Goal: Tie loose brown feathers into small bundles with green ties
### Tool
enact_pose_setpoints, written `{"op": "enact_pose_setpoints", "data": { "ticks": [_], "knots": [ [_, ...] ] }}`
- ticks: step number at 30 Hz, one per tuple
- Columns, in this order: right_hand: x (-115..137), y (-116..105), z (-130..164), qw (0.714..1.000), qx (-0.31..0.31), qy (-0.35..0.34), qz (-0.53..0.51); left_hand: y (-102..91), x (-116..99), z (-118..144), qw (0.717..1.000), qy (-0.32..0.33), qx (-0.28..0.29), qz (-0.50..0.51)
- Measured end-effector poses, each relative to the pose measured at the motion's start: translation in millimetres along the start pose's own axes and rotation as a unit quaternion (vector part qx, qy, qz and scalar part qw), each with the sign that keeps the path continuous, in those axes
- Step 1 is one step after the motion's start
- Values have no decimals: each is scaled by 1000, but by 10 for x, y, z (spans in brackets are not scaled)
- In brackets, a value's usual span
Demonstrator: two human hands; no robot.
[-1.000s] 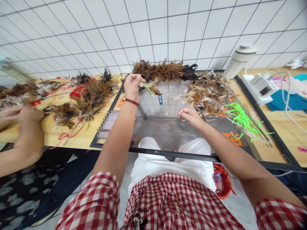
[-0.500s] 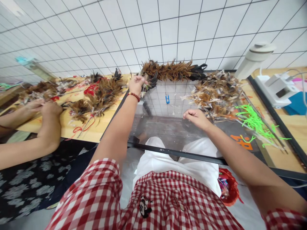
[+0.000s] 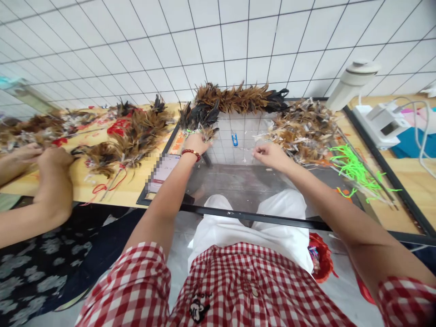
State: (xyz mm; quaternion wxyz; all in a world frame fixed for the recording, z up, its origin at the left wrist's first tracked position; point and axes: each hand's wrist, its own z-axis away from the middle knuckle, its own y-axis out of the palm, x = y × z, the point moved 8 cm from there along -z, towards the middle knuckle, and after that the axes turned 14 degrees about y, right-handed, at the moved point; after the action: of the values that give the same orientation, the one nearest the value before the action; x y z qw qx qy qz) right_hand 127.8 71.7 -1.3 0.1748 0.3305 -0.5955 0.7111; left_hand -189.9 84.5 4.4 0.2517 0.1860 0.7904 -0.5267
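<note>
Brown feathers, a small bundle, are being pinched by the closed left hand above the glass tabletop; likely light, soft, best gripped at the quills. The right hand is being held curled nearby; any contents are being hidden.

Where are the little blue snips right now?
In the head view the blue snips lie on the glass panel near its far edge, between the left hand and right hand, just below the long feather duster.
</note>
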Motion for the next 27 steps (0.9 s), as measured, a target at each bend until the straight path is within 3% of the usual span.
{"op": "enact_pose_setpoints", "data": {
  "ticks": [3, 5, 6, 8, 10, 12, 14, 17, 19, 21, 24, 27],
  "knots": [
    [213, 84, -397, 990, -38, 62, 125, 28, -61, 56, 998, -44, -18, 31],
    [333, 196, -584, 981, -52, 109, 154, 71, -79, 130, 982, -85, -53, 157],
    [402, 257, -633, 978, -61, 120, 160, 91, -63, 182, 952, -115, -94, 268],
    [555, 388, -638, 976, -72, 114, 172, 229, -102, 252, 858, -143, -103, 483],
    [696, 535, -546, 975, -56, 96, 192, 275, -138, 295, 788, -146, -115, 587],
    [814, 669, -410, 974, -22, 78, 210, 279, -155, 322, 752, -145, -132, 629],
    [924, 745, -297, 980, -2, 59, 191, 302, -193, 338, 741, -144, -132, 642],
    [1062, 754, -265, 999, -12, 32, 13, 393, -290, 353, 754, -143, -99, 634],
    [1118, 773, -324, 990, -14, 12, -143, 427, -343, 346, 782, -122, -84, 606],
    [1148, 791, -412, 974, -20, -5, -226, 410, -379, 328, 824, -80, -77, 556],
    [1098, 625, -506, 973, -81, -2, -218, 296, -425, 327, 901, -9, -74, 427],
    [952, 280, -437, 985, -148, 37, -79, 153, -576, 393, 978, 83, -37, 189]
  ]
}}
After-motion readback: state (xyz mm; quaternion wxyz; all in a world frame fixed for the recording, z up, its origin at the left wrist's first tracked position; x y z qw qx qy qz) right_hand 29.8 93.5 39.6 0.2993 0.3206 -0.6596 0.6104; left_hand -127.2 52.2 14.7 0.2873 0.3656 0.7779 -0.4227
